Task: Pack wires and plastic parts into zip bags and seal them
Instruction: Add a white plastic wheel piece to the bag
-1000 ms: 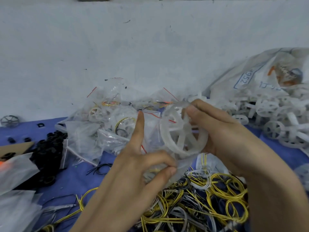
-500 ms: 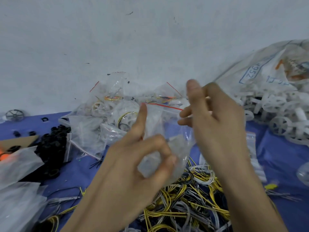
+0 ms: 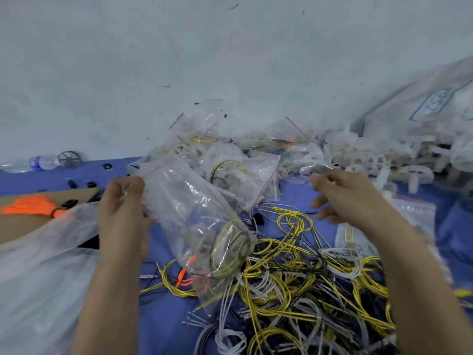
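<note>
My left hand (image 3: 122, 208) pinches the top left corner of a clear zip bag (image 3: 189, 201). The bag hangs slanted down to the right, and a white plastic wheel with a coil of yellow wire (image 3: 230, 249) sits at its bottom. My right hand (image 3: 350, 198) hovers to the right of the bag, apart from it, fingers loosely curled with nothing in them. Under both hands lies a tangle of yellow, white and black wires (image 3: 294, 278) on the blue cloth (image 3: 163, 316).
A heap of filled zip bags (image 3: 245, 170) lies against the wall. White plastic wheels (image 3: 384, 155) spill from a large sack (image 3: 435, 98) at the right. Flat zip bags (image 3: 414, 208) lie right; a big white bag (image 3: 38, 265), cardboard, orange piece (image 3: 28, 206) left.
The white wheel that my right hand held has gone into the bag. My right hand let go and moved right. The bag now hangs from my left hand alone.
</note>
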Demonstrator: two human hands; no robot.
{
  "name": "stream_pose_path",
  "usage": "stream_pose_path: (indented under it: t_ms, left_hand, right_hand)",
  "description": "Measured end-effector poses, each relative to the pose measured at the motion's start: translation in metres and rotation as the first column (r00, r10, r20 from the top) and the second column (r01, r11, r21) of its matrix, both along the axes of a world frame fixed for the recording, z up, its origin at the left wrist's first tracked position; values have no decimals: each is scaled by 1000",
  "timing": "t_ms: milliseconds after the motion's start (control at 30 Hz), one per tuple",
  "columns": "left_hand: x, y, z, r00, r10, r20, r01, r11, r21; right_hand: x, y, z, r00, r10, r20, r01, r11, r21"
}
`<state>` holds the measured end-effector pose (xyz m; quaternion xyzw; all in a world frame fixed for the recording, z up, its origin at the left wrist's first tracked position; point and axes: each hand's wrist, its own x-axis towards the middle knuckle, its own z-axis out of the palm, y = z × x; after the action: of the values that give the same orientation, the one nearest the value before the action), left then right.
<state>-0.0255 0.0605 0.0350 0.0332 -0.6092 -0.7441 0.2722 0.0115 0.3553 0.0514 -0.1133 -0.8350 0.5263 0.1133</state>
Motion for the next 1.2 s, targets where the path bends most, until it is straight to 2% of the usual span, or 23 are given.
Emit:
stream_pose_path:
  t_ms: [100,167,200,300,367,500,633,733,833,967,1067,1200]
  left_hand:
    - [-2,0,-1,1000,-24,17,21,987,159]
    - [-3,-1,0,999,-29,22,23,977,213]
    - [-3,-2,1,999,-28,20,23,978,206]
    - [-5,-9,0,1000,-26,8,24,987,157]
    - [-6,-12,2,996,-83,20,78,978,194]
    - [-8,-16,1,982,-188,30,175,954,244]
    - [-13,-19,-4,981,-173,84,148,958,245]
    - [-17,-22,-10,979,-178,101,140,941,309]
    - [-13,-19,-5,979,-182,98,139,930,339]
    - [-6,-14,-1,990,-120,79,90,944,317]
    - [-2,-8,6,985,-161,60,137,949,284]
    - [15,15,21,980,-198,-36,201,969,142]
  right_hand:
    - [-12,-2,-21,976,77,205,-103,987,119]
    - [-20,-3,-33,966,75,247,-118,979,165]
    - [-23,-2,-37,970,63,234,-99,984,145]
    - [-37,3,-40,987,30,156,-23,999,-44]
    - [-56,4,-37,991,21,136,-19,1000,-16]
    - [-103,-5,-35,977,85,197,-79,996,-38]
    - [-140,-15,-49,975,33,222,24,969,-246]
    - [-159,-27,-66,958,-10,287,132,903,-409]
    - [-166,-34,-78,961,-80,264,214,820,-531]
    - [-153,-31,-66,935,-172,311,346,641,-685]
    - [-128,-22,-31,951,-157,266,307,575,-758]
    - [-82,-12,22,989,-141,37,100,468,-878]
